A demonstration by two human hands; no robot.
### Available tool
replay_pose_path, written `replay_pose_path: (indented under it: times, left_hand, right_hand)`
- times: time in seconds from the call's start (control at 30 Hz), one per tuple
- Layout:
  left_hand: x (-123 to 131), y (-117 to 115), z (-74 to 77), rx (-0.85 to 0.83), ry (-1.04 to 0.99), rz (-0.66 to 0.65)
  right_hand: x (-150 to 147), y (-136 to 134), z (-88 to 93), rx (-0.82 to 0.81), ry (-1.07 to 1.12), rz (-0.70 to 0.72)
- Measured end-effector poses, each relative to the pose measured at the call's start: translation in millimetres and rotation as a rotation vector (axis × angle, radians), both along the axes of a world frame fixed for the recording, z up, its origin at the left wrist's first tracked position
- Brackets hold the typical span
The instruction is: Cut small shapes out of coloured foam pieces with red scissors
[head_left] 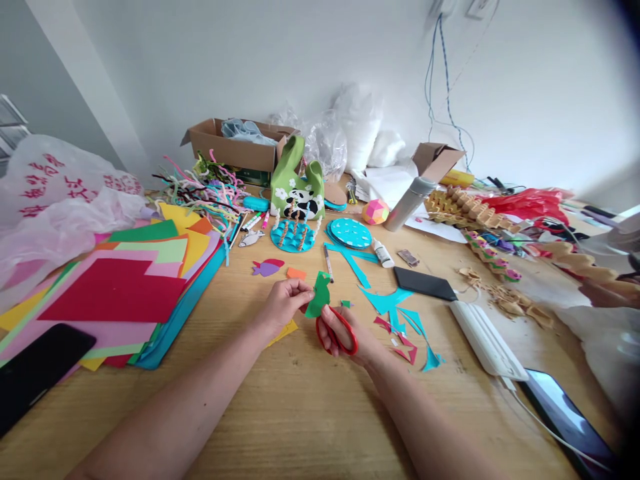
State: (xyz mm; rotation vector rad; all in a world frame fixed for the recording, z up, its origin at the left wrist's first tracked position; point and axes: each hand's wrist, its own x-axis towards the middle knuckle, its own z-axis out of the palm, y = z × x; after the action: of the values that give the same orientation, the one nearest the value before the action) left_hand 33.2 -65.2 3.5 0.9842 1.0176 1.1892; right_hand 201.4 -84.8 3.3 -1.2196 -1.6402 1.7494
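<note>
My left hand (285, 301) pinches a small green paper cut-out (319, 295) over the middle of the wooden table (310, 407). My right hand (345, 333) is closed through the handles of red scissors (337, 331), whose blades point up into the green piece. A yellow paper scrap (284, 331) lies under my left wrist. Cyan offcuts (395, 303) and pink scraps (403, 343) lie just right of my hands.
A stack of coloured foam sheets (125, 280) and a black phone (37, 370) lie at left. Pipe cleaners (207, 187), cardboard boxes (233, 143), a green panda bag (297, 187), blue discs (350, 233), glue (383, 253), a metal bottle (410, 200) stand behind. A white power strip (485, 340) and tablet (570, 420) lie at right.
</note>
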Motion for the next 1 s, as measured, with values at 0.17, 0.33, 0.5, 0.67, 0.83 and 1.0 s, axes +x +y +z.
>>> replay_pose_path:
  times: [0.17, 0.33, 0.5, 0.67, 0.83, 1.0]
  left_hand:
    - [0.3, 0.6, -0.1, -0.009, -0.016, 0.005]
    - [0.2, 1.0, 1.2, -0.028, -0.016, -0.005]
    - [0.0, 1.2, 1.6, -0.03, -0.016, -0.011]
    - [0.2, 1.4, 1.0, -0.035, -0.022, -0.012]
    - [0.2, 1.8, 0.3, -0.04, -0.024, -0.012]
    - [-0.2, 2.3, 0.3, -0.046, -0.037, -0.013]
  right_hand:
    - [0.0, -0.4, 1.0, -0.001, -0.002, -0.003]
    - [1.5, -0.5, -1.9, 0.005, -0.012, 0.002]
    - [2.0, -0.5, -4.1, 0.006, 0.002, 0.006]
    - [1.6, -0.5, -4.6, 0.005, -0.002, -0.005]
    - [0.8, -0.5, -4.0, 0.013, 0.008, -0.002]
    - [-0.1, -1.0, -3.6, 0.011, 0.006, -0.004]
